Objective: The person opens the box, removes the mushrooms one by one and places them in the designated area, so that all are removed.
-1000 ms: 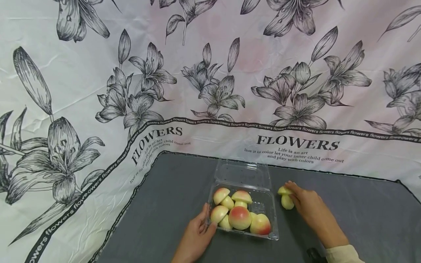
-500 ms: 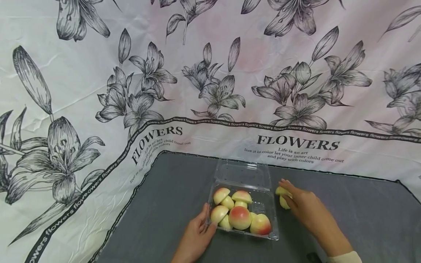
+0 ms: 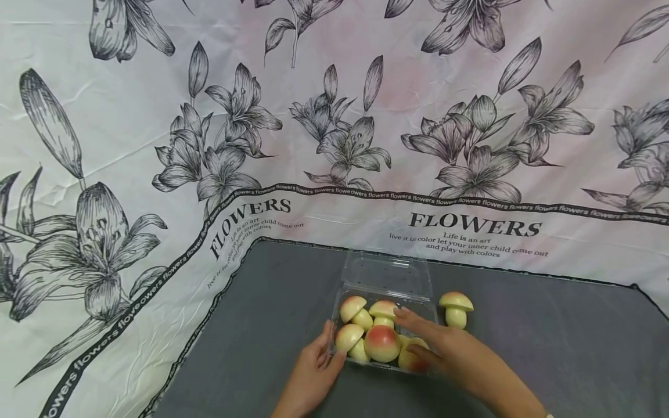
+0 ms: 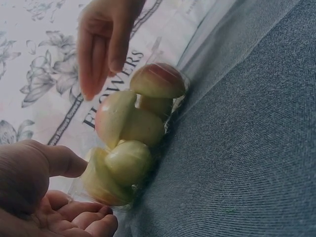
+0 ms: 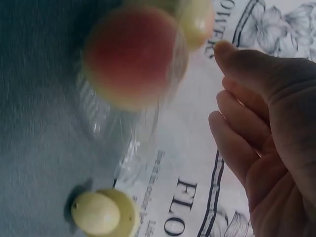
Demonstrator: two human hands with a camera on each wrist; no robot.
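Centrally, in the head view, a hinged box of clear plastic rests on the dark grey tabletop, its transparent lid tipped back. The left hand pinches the box's left side; the right hand hangs above its right part, fingers extended, grip empty. Probable faults: a low sweep of the right fingers could jostle the pale yellow, red-blushed, mushroom-shaped pieces, and a slack left grip could let the box slide. Five pieces lie inside; a sixth, the loose piece, lies on the tabletop just beside the box's right wall, where the right forearm might knock it. Left wrist view: three pieces show at close range in the box, with the left thumb at its edge. Right wrist view: the right thumb and fingers stand apart, nothing between them; the loose piece shows its stem end foremost.
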